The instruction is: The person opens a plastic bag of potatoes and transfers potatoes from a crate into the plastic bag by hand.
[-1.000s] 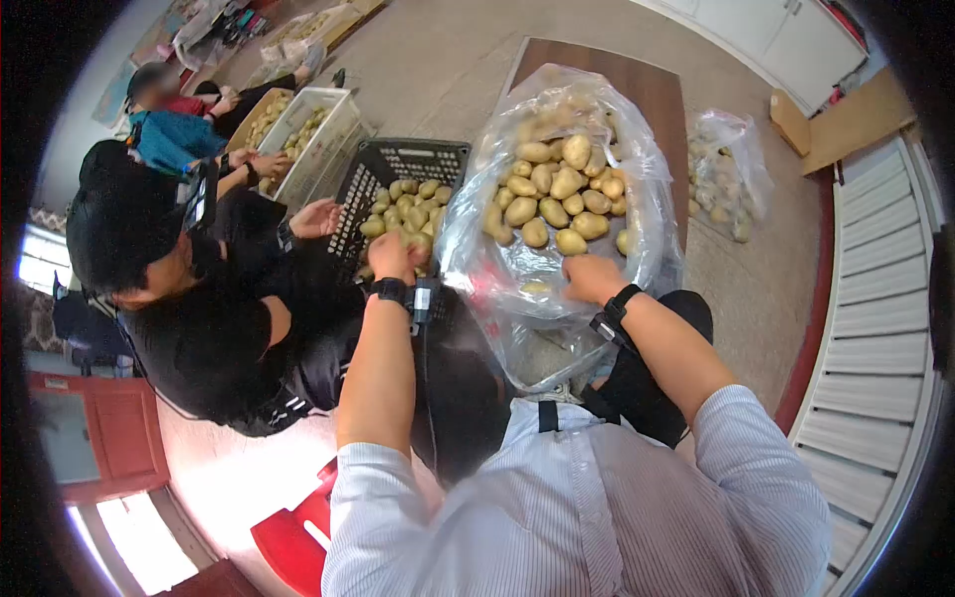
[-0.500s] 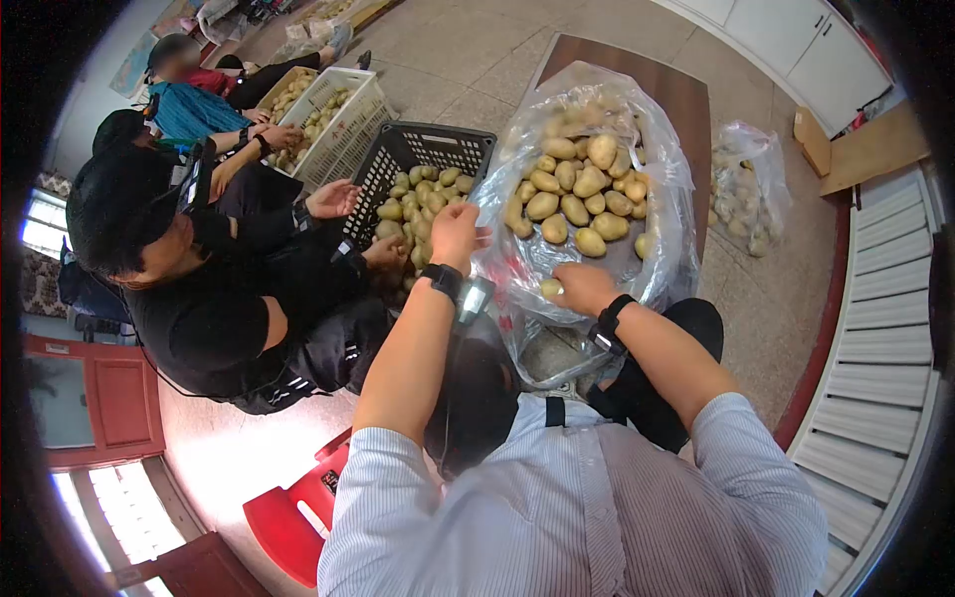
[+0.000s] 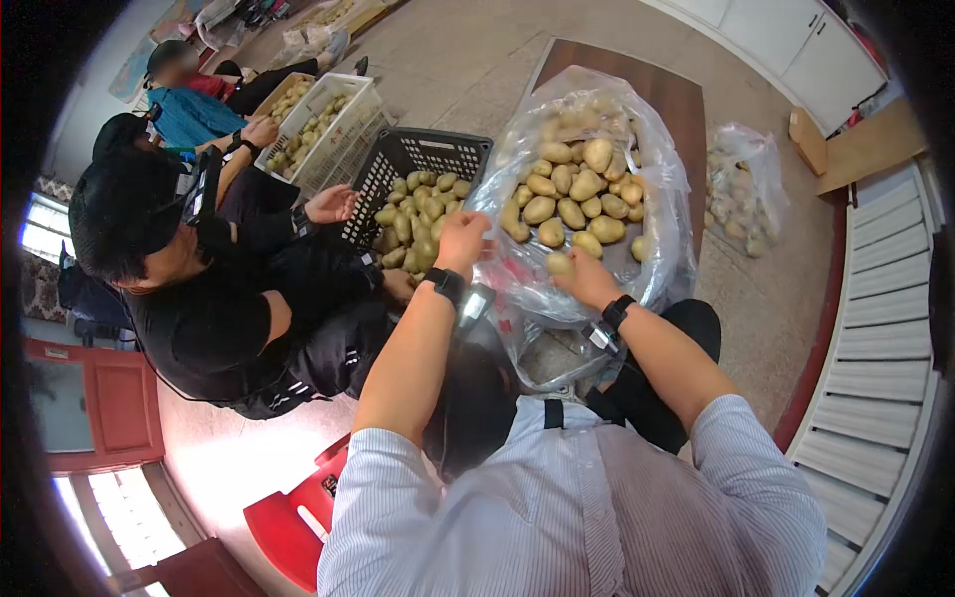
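Observation:
My right hand is closed on a potato above the near part of a clear plastic bag. Several potatoes lie in the opened bag, beyond that hand. My left hand is raised at the bag's left edge, its fingers apart and nothing seen in it. Just left of it stands a black crate with several potatoes inside.
A person in black sits at the left, hands near the black crate. White crates and other people are beyond. A brown board lies under the bag. Another potato bag rests on the floor at right. A red stool stands lower left.
My left hand has come back from the black crate to the bag's left edge, empty. My right hand has picked up a potato and raised it slightly. The neighbour's near hand has moved lower.

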{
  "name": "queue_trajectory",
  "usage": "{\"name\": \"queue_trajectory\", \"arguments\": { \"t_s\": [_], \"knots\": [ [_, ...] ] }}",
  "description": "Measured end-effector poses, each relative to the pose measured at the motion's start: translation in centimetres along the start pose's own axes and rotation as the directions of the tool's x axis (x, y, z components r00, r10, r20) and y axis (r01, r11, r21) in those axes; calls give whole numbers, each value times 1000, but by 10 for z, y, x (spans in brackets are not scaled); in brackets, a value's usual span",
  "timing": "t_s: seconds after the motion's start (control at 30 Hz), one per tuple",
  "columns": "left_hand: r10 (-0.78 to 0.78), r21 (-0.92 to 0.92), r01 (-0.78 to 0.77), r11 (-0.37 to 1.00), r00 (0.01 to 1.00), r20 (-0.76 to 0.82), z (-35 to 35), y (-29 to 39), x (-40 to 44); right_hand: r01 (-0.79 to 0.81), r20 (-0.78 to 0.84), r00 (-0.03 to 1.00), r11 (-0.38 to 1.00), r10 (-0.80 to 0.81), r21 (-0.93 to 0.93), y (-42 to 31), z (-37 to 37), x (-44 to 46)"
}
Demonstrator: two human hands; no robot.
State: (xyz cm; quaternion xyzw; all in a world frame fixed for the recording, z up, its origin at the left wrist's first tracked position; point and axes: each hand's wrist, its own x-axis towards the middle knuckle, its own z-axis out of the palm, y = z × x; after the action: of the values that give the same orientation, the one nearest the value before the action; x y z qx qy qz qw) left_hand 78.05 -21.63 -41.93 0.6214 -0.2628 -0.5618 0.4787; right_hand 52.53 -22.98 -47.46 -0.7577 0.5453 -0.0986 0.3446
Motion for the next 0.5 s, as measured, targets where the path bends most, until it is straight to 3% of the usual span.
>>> {"name": "queue_trajectory", "arguments": {
  "t_s": [0.07, 0.13, 0.27, 0.37, 0.43, 0.47, 0.5],
  "knots": [
    [-32, 20, 31, 999, 998, 47, 3, -4, 3, 57, -46, 998, 994, -53, 92, 14, 6, 13],
    [-70, 45, 67, 997, 995, 65, 10, -3, -3, 12, -143, 989, 949, 35, 314, 10, 7, 19],
    [-70, 73, 61, 995, 990, 119, 17, -3, -11, -27, -164, 983, 956, 78, 293, -8, -16, 12],
    [-119, 84, 104, 991, 972, 201, 27, 2, -22, 41, -165, 986, 939, 17, 341, -17, -19, 15],
    [-230, 41, 228, 973, 939, 256, 35, -1, -24, 191, -127, 980, 883, -151, 428, -37, -30, -2],
    [-227, 39, 225, 974, 942, 248, 37, -1, -26, 197, -123, 980, 881, -159, 430, -39, -26, -2],
    [-256, 2, 274, 962, 895, 365, 40, -2, -28, 202, -81, 979, 852, -187, 482, -39, -21, -1]
  ]
}}
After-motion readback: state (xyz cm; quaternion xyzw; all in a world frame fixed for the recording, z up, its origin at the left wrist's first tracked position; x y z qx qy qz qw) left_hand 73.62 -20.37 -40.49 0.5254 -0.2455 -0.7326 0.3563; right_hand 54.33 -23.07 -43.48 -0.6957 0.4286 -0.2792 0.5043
